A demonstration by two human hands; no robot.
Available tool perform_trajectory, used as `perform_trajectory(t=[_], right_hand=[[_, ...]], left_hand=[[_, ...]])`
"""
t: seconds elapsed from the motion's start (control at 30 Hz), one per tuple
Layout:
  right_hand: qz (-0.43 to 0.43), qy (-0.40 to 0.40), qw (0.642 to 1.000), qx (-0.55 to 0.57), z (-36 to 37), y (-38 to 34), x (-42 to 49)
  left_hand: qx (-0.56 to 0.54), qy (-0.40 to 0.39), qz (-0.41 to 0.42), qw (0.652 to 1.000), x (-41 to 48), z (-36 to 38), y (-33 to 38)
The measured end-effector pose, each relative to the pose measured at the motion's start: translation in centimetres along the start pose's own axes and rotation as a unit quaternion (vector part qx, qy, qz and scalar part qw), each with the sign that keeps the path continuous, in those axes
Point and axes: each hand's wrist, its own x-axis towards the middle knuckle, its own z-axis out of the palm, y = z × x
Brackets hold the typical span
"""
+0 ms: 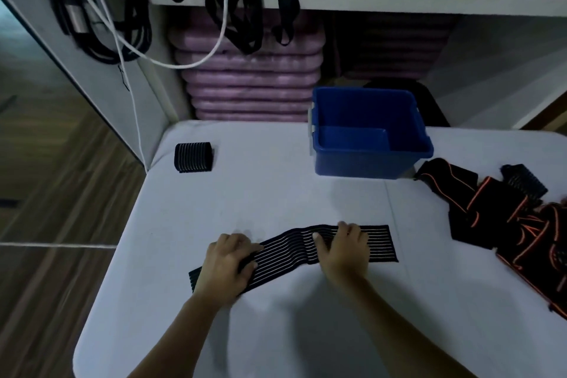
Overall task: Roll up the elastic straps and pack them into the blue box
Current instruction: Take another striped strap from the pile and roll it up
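White worktop (pixel 276 193) carries a striped strap (pixel 285 250) lying flat, not yet rolled. Left hand (pixel 228 264) curls its fingers (pixel 242 242) round the strap's left part; right hand (pixel 343 250) presses it, fingers together. Beyond the fingers the box (pixel 362 163) stands empty. One roll (pixel 193 157) waits far left, and a pile (pixel 503 218) lies right of them.

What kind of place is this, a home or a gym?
Probably a storage corner of a gym or fitness studio. Purple pads are stacked under the shelf, black and yellow webbing straps hang from it, and a striped elastic strap lies on the white table.
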Motion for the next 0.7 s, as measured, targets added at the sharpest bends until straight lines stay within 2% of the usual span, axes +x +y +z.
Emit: perform_trajectory(t=[0.07,0.13,0.3,0.43,0.57,0.7], right_hand=[[0.012,-0.037,0.999,-0.013,0.7,-1.1,-0.5],[-0.024,-0.036,0.999,0.004,1.3,-2.4,-0.5],[-0.188,-0.090,0.978,0.029,2.9,-6.5,1.5],[-0.264,-0.188,0.945,0.040,3.5,-9.7,5.5],[-0.311,-0.251,0.916,0.006,3.3,-12.1,9.5],[-0.334,-0.247,0.907,-0.072,3.2,-12.9,12.1]], left_hand=[[0.008,-0.034,0.030,0.999,-0.2,0.2,0.4],[0.021,-0.054,0.024,0.998,-0.5,0.2,0.4],[0.021,-0.019,-0.041,0.999,-1.2,-0.4,-0.6],[-0.029,0.004,-0.123,0.992,-1.9,-0.6,-0.8],[-0.065,-0.011,-0.169,0.983,-1.6,0.0,0.0],[-0.103,-0.023,-0.188,0.976,-1.1,0.8,0.4]])
